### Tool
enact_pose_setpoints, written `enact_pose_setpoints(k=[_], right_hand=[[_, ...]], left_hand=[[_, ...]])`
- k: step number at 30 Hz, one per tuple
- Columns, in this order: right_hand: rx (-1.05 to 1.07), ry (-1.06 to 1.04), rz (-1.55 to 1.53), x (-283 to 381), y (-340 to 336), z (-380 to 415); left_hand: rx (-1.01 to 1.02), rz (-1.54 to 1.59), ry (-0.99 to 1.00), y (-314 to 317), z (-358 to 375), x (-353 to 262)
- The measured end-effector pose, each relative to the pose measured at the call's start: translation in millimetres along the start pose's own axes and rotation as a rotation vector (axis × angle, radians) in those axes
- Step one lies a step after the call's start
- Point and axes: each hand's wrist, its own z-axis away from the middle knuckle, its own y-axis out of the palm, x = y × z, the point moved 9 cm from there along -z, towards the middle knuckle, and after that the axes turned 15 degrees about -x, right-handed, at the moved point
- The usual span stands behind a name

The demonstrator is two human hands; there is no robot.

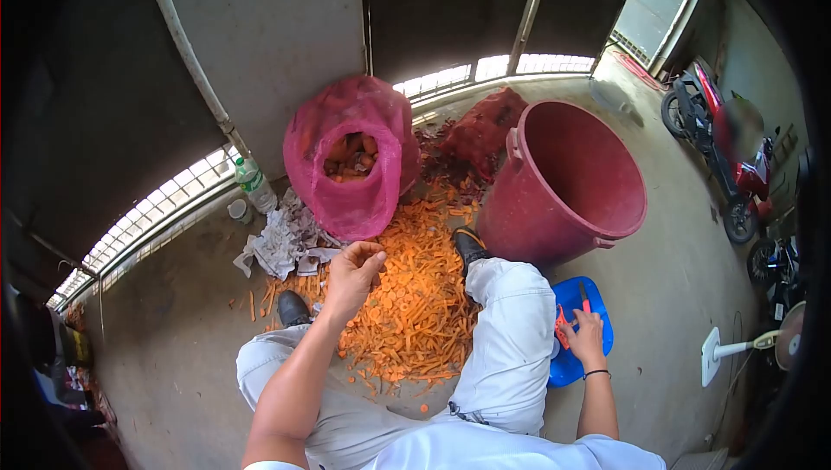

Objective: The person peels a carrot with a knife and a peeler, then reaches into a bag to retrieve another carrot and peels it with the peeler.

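My left hand (353,278) is raised over the left edge of a pile of orange carrot peelings and slices (407,305); its fingers are curled together, and anything between them is too small to make out. On the right, my right hand (585,337) reaches into a blue tray (567,373), its fingers at an orange-red tool (562,328). Beside that hand in the tray lies a knife with a red handle (584,299). Beyond the pile stands a pink mesh sack (303,145), its open mouth showing carrots (353,157).
A large red bin (537,202) stands beyond my right knee, with a red mesh sack (489,132) behind it. Crumpled paper (286,236), a green-labelled bottle (253,183) and a cup (240,210) are at the left. A fan (711,356) and motorcycles (723,141) are at the right.
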Motion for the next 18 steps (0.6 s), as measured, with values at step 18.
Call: enact_pose_setpoints(k=[18], right_hand=[[-0.305, -0.153, -0.779, 215, -85, -152]], left_hand=[[-0.015, -1.149, 0.649, 20, -208, 39]])
